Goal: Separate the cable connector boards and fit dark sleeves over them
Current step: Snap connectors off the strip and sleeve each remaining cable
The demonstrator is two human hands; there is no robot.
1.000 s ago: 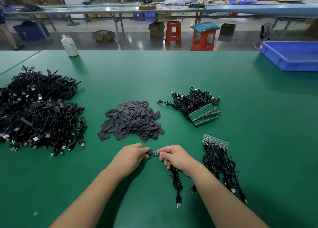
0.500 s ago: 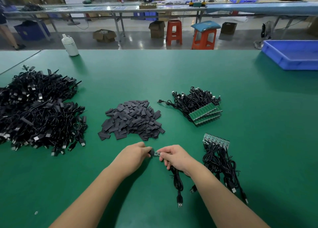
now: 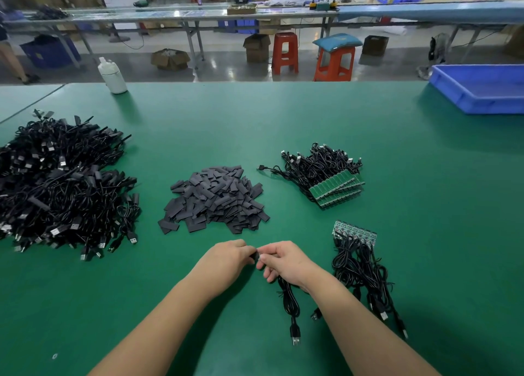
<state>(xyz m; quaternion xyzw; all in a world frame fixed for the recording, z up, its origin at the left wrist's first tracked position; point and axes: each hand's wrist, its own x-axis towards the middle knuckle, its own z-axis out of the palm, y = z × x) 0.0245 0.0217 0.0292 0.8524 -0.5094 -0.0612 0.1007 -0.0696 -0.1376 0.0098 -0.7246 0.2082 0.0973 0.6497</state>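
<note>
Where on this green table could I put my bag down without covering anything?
Bare mat lies between the white bottle and blue tray, and right of the board stack. Crowded: cable heap, sleeve pile, near both hands.

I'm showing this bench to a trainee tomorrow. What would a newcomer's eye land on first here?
Likely the big tangle of black cables heaped at the left of the green table, then the pile of dark sleeves at the centre. Just in front of it, the left hand and right hand meet over one small piece, its cable trailing toward the person.
</note>
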